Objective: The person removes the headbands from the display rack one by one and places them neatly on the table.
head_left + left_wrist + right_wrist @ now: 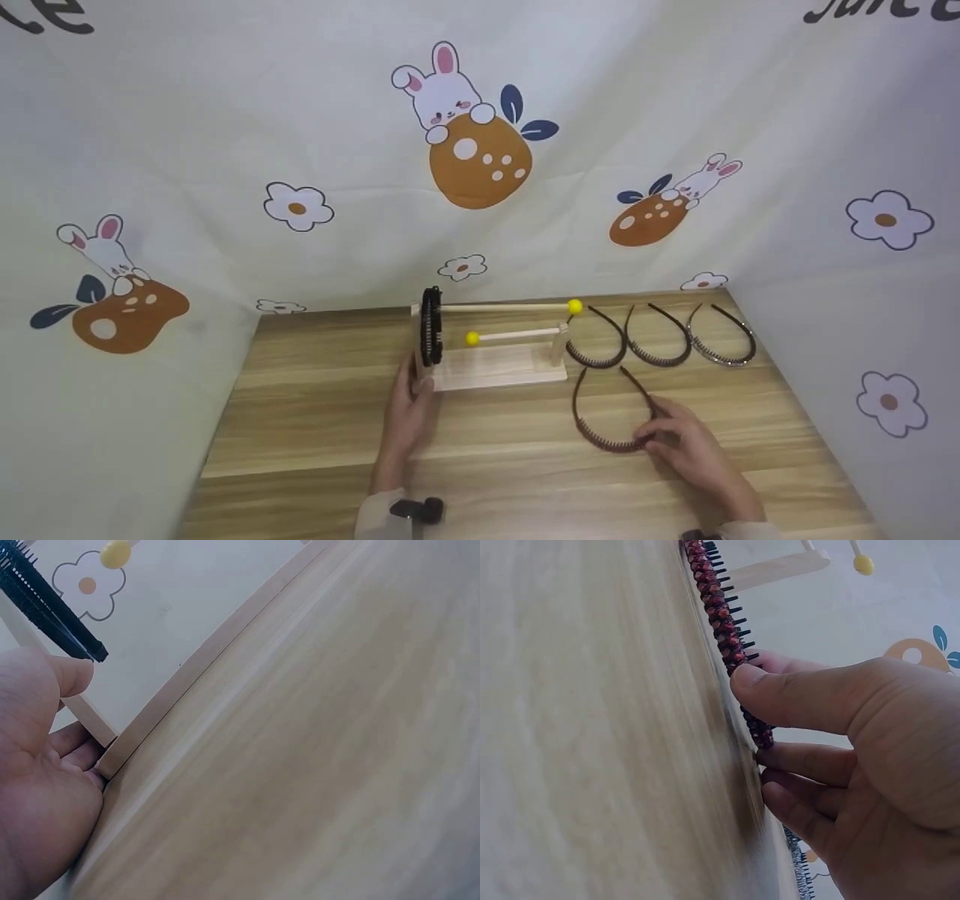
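Pinching a headband (611, 448) near the rack (495, 367), the right hand (690, 448) has its grip closed; the left hand (409, 412) clasps the rack. Cropped lettering (861, 9) reads “Juice”; only the right-wrist view shows red beading (720, 619).

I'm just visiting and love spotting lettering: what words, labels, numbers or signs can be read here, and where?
"Juice", apparently: on the wall cloth, top right of the head view, partly cut off.
"e": same cloth, top left; the lettering before it is cut off and unreadable.
No lettering can be made out on the wooden rack or headbands.
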A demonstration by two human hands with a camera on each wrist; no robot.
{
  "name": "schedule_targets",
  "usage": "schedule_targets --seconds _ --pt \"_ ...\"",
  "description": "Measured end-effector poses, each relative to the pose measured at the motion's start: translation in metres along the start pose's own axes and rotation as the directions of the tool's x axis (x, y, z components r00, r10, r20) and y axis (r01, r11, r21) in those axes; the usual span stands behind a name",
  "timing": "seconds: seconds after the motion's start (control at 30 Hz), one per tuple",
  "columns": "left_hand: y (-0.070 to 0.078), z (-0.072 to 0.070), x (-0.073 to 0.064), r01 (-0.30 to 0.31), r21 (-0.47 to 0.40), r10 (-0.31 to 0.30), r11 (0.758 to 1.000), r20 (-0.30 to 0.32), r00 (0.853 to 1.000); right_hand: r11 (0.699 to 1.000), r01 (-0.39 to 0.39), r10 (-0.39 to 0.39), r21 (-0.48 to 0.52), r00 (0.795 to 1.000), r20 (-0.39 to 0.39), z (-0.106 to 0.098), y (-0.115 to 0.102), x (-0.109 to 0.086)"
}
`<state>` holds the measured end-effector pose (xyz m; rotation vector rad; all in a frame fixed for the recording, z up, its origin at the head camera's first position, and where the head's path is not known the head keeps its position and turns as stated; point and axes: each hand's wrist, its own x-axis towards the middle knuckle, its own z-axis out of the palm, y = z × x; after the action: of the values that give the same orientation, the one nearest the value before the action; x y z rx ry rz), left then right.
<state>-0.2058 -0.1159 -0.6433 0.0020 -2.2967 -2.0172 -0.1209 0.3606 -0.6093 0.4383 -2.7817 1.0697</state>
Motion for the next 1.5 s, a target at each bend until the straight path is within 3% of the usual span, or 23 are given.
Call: schedule_targets --seconds 0.3,0.63,0.83,1.03,1.27,1.5 --pt "0.001 -0.001 -0.002 0.012 0.031 -0.013 0.999 0.015 1.0 1.0 -0.029 0.029 -0.001 0.999 0.016 -0.001 -0.002 -0.001" --pt "0.001 -0.001 -0.001 0.059 0.002 -0.059 0.998 0.021 0.998 0.992 -0.125 0.123 0.023 0.991 0.057 -0.002 -0.005 0.001" --pt "0.001 -0.002 -0.001 0.078 -0.003 -0.078 0.997 0.019 0.997 0.99 -0.139 0.138 0.005 0.989 0.051 -0.006 -0.014 0.008" --pt "0.0 -0.001 -0.001 0.06 -0.004 -0.059 0.998 0.015 0.998 0.994 -0.107 0.107 -0.024 0.994 0.006 -0.006 -0.028 0.022" --pt "0.003 0.002 0.0 -0.012 0.043 0.012 0.999 -0.004 1.0 0.998 -0.048 0.046 -0.047 0.998 -0.039 -0.004 -0.048 0.039" --pt "0.003 0.001 -0.001 0.029 0.04 -0.028 0.999 -0.013 1.0 0.998 0.054 -0.057 -0.027 0.991 -0.124 0.003 -0.064 0.053"
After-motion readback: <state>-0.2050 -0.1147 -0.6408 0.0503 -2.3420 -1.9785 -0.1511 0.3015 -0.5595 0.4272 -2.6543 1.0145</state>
